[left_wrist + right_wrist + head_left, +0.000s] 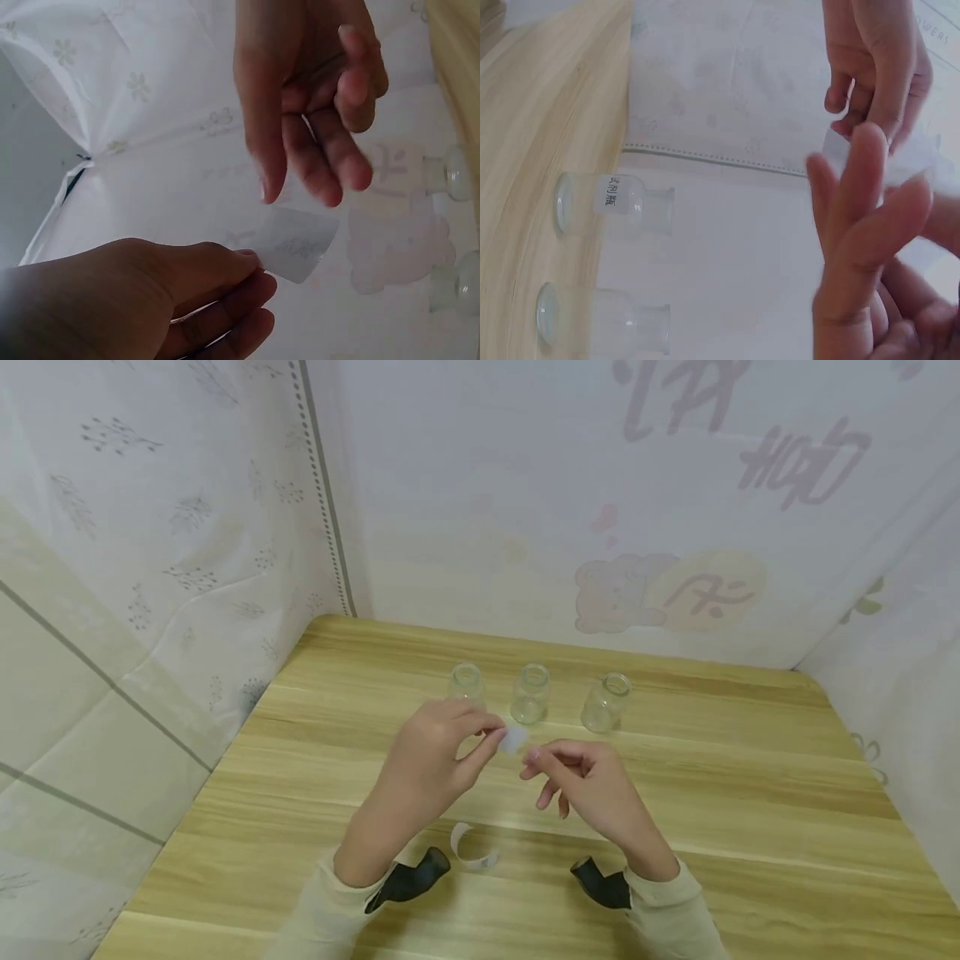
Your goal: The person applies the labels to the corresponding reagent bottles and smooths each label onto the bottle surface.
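The left hand pinches a small printed label by its edge, toward seven o'clock from the middle glass bottle; the right hand, empty, fingers loose, is at the label's four o'clock. Handling only margins should prevent creases.

A person's left grip blocks the lower part of the leftmost glass jar near the frame's centre, while print on a curled paper strip, lower centre, is too small to read. Both pale sleeves run off the bottom edge. Seen from the left wrist, marks on a small label blur beyond reading, and the right edge crops two jars. Seen from the right wrist, the right grip, softened by blur, is cut off lower right; the label, upper right, is partly hidden.
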Available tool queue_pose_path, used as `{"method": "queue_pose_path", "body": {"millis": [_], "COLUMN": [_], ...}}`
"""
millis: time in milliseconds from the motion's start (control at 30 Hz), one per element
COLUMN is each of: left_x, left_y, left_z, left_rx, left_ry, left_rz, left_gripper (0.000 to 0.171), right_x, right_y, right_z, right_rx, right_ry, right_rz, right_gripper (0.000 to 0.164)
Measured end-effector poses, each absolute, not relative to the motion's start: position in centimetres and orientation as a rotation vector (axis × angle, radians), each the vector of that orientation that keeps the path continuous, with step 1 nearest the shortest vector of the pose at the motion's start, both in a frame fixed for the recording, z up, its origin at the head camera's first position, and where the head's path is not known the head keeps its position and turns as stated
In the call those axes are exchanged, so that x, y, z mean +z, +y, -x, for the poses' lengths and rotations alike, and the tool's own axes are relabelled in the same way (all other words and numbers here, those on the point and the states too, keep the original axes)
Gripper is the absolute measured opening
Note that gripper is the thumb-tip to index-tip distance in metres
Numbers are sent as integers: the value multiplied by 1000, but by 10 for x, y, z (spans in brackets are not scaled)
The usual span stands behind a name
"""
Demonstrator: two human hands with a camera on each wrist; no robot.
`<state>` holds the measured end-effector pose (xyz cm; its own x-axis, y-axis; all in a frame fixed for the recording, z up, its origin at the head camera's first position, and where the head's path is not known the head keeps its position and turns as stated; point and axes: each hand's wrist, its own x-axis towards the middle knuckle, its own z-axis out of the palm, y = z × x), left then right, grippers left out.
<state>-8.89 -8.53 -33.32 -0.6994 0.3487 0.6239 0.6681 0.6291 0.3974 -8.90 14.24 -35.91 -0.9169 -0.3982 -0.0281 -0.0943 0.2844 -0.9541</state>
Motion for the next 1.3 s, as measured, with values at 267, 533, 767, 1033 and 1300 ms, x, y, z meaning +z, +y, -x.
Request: {"method": "queue_pose_path", "body": {"millis": [267,533,767,1033,1300], "left_x": [-339,-339,-342,-346,-351], "left_y": [-69,-64,-55,-53,-59], "left_z": [84,81,80,83,92], "left_rx": [-797,-786,-708,-780,-1345], "left_ry": [-2327,-2302,-2255,-2236,-2389], "left_rz": [903,845,859,942,557], "left_gripper": [6,4,5,10,10], "right_x": [-355,-352,-352,-352,-350], "right_y": [140,142,140,144,151], "right_z": [89,85,84,85,85], "right_rx": [-1940,-2026,-1964,-2001,-2060], "right_ry": [2310,2429,2448,2461,2548], "right_rz": [388,317,268,291,340], "right_gripper": [22,15,21,15,10]}}
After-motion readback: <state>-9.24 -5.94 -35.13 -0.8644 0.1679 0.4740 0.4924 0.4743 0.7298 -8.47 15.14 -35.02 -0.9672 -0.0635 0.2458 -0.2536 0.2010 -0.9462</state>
